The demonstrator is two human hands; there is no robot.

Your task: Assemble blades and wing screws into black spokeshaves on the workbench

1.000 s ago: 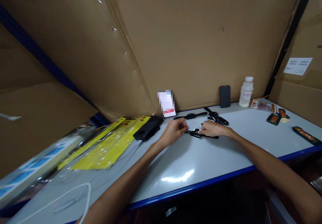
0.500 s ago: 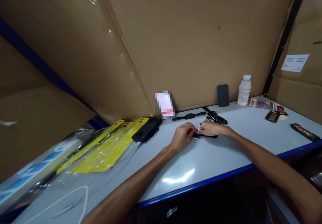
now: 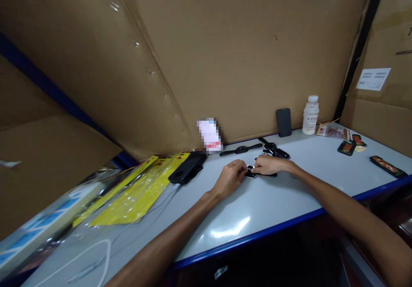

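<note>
My right hand (image 3: 269, 165) grips a small black watch (image 3: 249, 174) with a shiny edge, low over the table. Part of its black strap sticks out under that hand, and the rest is covered by my fingers. Closed in a pinch, my left hand (image 3: 232, 174) meets the watch's left side; whether a small part sits between the fingertips I cannot tell. Just beyond my hands, another black watch (image 3: 242, 149) lies stretched flat. A heap of black watches or straps (image 3: 273, 149) lies behind my right hand.
A phone (image 3: 284, 122) and a white bottle (image 3: 310, 116) stand against the cardboard wall (image 3: 231, 55). Dark packets (image 3: 346, 148) lie to the right. Yellow plastic packages (image 3: 138, 196), a black device (image 3: 187, 168) and a white cable (image 3: 107, 257) occupy the left. The table's blue edge (image 3: 251, 238) is nearest me.
The view has shifted slightly. My left fingers have drawn a little down and away from the watch's top, showing more of it. My right hand keeps its hold.
</note>
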